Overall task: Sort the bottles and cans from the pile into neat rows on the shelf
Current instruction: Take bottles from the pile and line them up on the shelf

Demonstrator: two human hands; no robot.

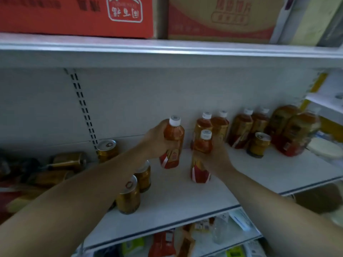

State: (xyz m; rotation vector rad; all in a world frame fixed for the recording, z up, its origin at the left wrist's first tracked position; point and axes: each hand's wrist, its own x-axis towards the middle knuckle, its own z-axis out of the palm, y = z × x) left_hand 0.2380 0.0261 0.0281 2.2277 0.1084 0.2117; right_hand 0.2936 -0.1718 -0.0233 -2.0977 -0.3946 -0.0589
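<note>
The placing step is in hand: the left hand (157, 140) grips a white-capped plastic bottle of amber tea (173, 143) over the white metal shelf (185, 201), the right hand (217, 154) clasps a matching second bottle (201, 158) before the standing bottle row (220, 125), and both probably next need setting upright in line.
</note>
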